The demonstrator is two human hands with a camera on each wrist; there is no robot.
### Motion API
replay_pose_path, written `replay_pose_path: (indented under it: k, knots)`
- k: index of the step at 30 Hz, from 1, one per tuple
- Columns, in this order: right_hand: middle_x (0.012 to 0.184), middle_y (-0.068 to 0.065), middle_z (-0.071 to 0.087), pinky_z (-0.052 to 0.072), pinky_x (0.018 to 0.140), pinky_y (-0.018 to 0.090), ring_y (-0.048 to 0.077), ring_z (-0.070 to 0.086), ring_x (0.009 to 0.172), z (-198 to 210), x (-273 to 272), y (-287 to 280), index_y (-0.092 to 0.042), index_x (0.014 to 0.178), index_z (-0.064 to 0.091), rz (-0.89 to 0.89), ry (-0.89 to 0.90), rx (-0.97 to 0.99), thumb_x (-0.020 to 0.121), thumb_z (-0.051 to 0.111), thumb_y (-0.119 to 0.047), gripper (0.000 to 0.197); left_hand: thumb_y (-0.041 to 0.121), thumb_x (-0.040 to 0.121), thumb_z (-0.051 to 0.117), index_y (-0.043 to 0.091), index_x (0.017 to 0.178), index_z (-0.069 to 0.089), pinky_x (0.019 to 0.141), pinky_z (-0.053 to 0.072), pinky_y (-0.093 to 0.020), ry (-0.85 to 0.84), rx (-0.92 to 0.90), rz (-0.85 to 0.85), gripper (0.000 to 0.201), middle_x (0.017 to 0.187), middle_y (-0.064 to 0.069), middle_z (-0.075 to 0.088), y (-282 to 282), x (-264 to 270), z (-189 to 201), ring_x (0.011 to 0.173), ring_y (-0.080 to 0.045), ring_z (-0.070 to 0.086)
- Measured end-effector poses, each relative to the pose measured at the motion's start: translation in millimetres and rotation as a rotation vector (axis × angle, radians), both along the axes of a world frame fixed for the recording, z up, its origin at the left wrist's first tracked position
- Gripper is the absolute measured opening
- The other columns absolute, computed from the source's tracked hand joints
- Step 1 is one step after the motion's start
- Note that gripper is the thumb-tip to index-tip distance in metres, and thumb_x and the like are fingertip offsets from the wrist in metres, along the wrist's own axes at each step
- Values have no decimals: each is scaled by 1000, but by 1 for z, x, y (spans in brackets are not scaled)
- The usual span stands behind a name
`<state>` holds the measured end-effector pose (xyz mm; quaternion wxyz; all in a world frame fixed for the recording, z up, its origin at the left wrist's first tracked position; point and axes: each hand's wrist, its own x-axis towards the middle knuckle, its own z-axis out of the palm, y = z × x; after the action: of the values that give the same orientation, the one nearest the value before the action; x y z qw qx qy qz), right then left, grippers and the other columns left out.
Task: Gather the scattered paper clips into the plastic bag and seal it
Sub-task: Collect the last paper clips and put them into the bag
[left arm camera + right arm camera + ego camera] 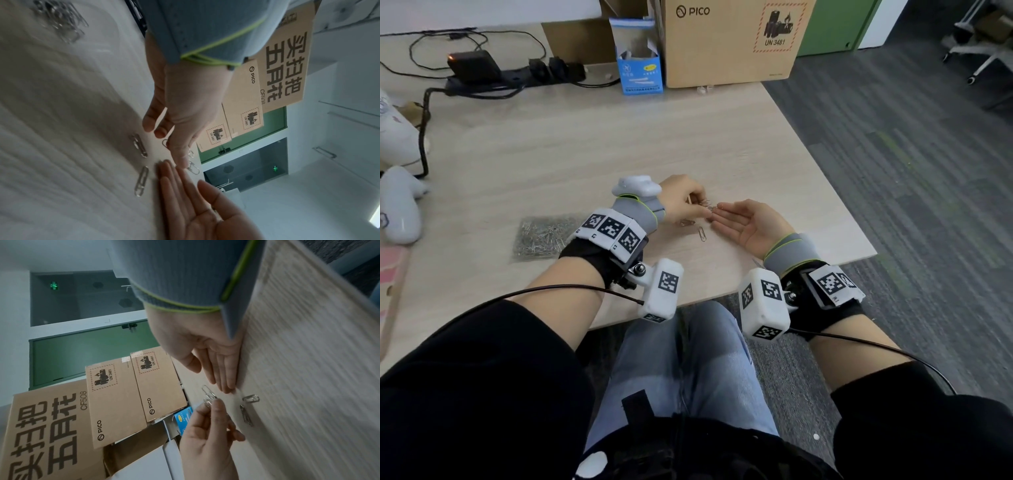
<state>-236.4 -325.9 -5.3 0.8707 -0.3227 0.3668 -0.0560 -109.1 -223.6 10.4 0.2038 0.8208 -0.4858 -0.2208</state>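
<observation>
My left hand pinches a small bunch of silver paper clips between thumb and fingers just above the wooden table. In the right wrist view the held clips stick out of the left hand. My right hand lies palm up with straight fingers, its fingertips almost touching the bunch; it holds nothing. Two loose clips lie on the table under the hands. A clear plastic bag with many clips in it lies flat left of my left wrist.
The table's right edge runs close to my right hand, with carpet beyond. A blue open carton and a PICO cardboard box stand at the back. A power strip with cables and white controllers are at the left.
</observation>
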Motion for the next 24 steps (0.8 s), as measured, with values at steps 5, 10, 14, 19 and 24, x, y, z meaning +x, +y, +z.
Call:
replay_pose_path:
  k: [5, 10, 14, 19, 24]
  knots:
    - [65, 17, 68, 59, 53, 34, 28, 69, 56, 0, 5, 4, 5, 87, 55, -37, -81, 120, 98, 36, -11, 27, 22, 78, 71, 5, 91, 68, 52, 33, -2, 11, -73, -59, 21, 68, 7, 54, -13, -12, 12, 58, 2, 45]
    - [75, 25, 67, 58, 58, 36, 35, 69, 56, 5, 2, 3, 12, 90, 55, -106, -176, 213, 99, 31, -8, 33, 23, 80, 69, 10, 96, 68, 50, 35, -3, 28, -191, 4, 21, 87, 3, 58, -8, -8, 17, 58, -2, 46]
    - [70, 29, 68, 58, 63, 35, 35, 70, 59, 5, -7, 1, 14, 91, 54, -139, -189, 249, 99, 29, -9, 35, 17, 77, 71, 10, 95, 69, 63, 42, -14, -41, -124, 118, 20, 88, 2, 59, 10, 3, 12, 60, -2, 46]
    - [71, 31, 67, 58, 64, 37, 37, 65, 77, 4, -12, 4, 15, 92, 53, -151, -194, 261, 98, 30, -7, 33, 23, 70, 77, 15, 83, 68, 60, 39, -21, -36, 105, 129, 18, 71, 5, 59, 21, 1, -4, 70, -14, 54]
    - [71, 31, 67, 57, 65, 36, 37, 69, 72, 4, -14, 4, 15, 92, 54, -149, -191, 259, 99, 29, -7, 34, 24, 78, 70, 11, 86, 69, 55, 35, -17, -100, 154, 90, 16, 79, 0, 61, 18, -4, -3, 75, -16, 54]
